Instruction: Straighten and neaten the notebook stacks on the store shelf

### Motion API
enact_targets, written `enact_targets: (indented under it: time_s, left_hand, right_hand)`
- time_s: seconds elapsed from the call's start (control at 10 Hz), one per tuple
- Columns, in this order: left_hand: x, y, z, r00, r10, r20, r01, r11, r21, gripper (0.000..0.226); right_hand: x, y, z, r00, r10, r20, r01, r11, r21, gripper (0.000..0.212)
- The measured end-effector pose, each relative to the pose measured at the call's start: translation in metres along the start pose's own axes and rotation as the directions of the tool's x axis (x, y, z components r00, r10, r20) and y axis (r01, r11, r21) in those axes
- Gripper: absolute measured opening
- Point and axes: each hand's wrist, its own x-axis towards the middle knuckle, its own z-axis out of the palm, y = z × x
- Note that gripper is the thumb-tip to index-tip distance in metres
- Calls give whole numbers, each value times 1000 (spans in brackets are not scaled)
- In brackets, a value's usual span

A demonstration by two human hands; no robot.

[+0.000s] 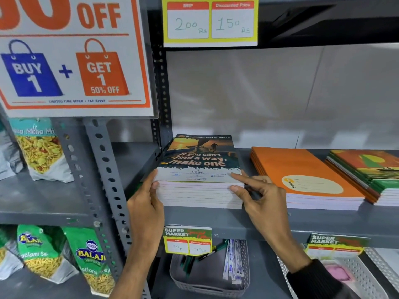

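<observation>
- Grey steel shelf [216,219] in a store holds three notebook stacks side by side, with a pale back wall behind them.
- Sunset stack [199,169] sits at the shelf's left end, against the upright [160,93]; its top cover reads "If you can't find a way, make one".
- My left hand [146,203] presses flat on that stack's front left corner, thumb on the page edges.
- My right hand [257,195] pinches the front right corner, forefinger on the cover, thumb on the page edges.
- Orange stack [302,173] lies just right of it, slightly skewed, and my right hand overlaps its near corner.
- Green stack [371,175] lies at the far right, touching the orange one.
- Price card [210,21] above shows 200 and 150.
- Offer sign [73,52] hangs at left, snack bags [43,152] under it.
- Baskets [209,275] sit on the shelf below.
</observation>
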Motion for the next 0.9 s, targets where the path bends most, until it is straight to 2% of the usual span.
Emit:
enact_targets:
  time_s: [0.4, 0.6, 0.7, 0.8, 0.9]
  left_hand:
    - [0, -2, 4, 999, -33, -42, 32, 999, -24, 48]
    - [-3, 2, 2, 999, 12, -43, -14, 999, -43, 41]
    - [-4, 3, -2, 1000, 22, -15, -22, 1000, -21, 36]
    - [1, -3, -4, 997, 31, 75, -31, 1000, 0, 34]
    - [-1, 5, -13, 981, 53, 188, -66, 995, 68, 45]
  right_hand:
    - [0, 2, 0, 999, -27, -27, 27, 1000, -8, 31]
    - [0, 4, 2, 997, -55, -45, 52, 997, -58, 29]
    - [-4, 2, 2, 995, -92, -43, 86, 990, -111, 29]
    - [-4, -2, -1, 994, -112, -3, 110, 981, -157, 33]
    - [-9, -13, -13, 978, -207, 37, 209, 940, -270, 44]
